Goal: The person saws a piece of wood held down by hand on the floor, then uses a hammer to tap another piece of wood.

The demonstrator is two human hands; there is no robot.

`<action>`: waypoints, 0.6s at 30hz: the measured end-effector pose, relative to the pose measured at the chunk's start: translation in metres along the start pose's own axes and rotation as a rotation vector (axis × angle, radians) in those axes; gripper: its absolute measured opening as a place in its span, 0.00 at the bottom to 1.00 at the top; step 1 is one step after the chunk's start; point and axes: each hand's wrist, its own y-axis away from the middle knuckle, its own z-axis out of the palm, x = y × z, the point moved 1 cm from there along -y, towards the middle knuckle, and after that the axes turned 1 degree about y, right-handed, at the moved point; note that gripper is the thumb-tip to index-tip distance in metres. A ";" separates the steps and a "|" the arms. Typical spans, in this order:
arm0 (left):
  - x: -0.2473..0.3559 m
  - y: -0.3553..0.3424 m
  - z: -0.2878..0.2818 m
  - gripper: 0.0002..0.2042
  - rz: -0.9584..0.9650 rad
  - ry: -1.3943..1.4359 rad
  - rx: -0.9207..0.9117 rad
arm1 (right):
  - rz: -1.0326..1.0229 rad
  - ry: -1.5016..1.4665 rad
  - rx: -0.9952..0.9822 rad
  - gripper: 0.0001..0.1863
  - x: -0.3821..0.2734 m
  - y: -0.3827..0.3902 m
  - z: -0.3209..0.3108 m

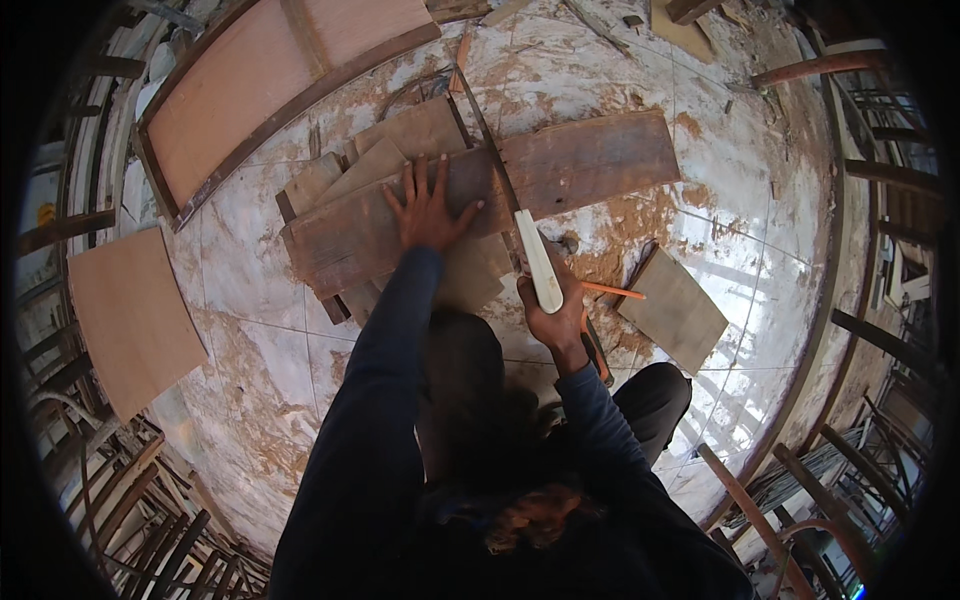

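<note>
A long dark-brown wooden plank point(590, 160) lies crosswise over several thinner boards point(390, 130) on the tiled floor. My left hand point(428, 212) rests on its left part with fingers spread. My right hand point(560, 320) grips the white handle of a saw point(540, 260), whose long dark blade crosses the plank and points away from me. Beside that hand lie an orange pencil point(622, 292) and an orange tool point(597, 352), partly hidden. A small square board point(672, 310) lies to the right.
A framed plywood panel point(240, 90) lies at upper left and a plywood sheet point(135, 320) at left. Sawdust is scattered over the floor point(260, 370). Stacks of timber and bars point(870, 440) line both sides. My knees are folded below the plank.
</note>
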 end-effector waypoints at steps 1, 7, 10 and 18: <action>-0.002 0.000 0.001 0.47 0.008 -0.002 -0.001 | 0.108 0.004 -0.040 0.31 -0.005 0.017 -0.005; -0.017 0.011 0.008 0.46 0.000 0.021 0.057 | 0.379 -0.019 -0.142 0.29 -0.053 0.146 -0.075; -0.009 0.007 0.006 0.46 0.014 0.029 0.081 | -0.002 0.154 -0.052 0.32 -0.015 0.096 -0.051; -0.023 0.004 0.013 0.47 -0.009 0.021 0.067 | 0.114 0.076 -0.056 0.29 -0.017 0.071 -0.026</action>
